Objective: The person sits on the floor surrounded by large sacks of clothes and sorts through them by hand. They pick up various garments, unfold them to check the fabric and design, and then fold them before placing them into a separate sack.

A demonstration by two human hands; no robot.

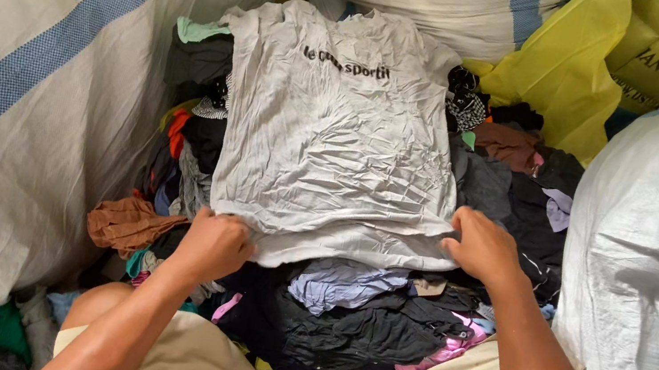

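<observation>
Near, the left hand [212,244] and right hand [481,246] each clench the hem of a crumpled grey shirt [339,132], spread flat atop the clothes pile [359,326] between white sacks [29,96]. Its long axis runs near to far, collar pointing far. Uneven pulling could bunch it, or drag loose garments underneath along.

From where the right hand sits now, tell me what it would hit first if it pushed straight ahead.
The right hand points up and left, gripping the hem of the grey T-shirt. Going on, it would likely slide over that shirt's crumpled cloth first; depth is unclear.
</observation>
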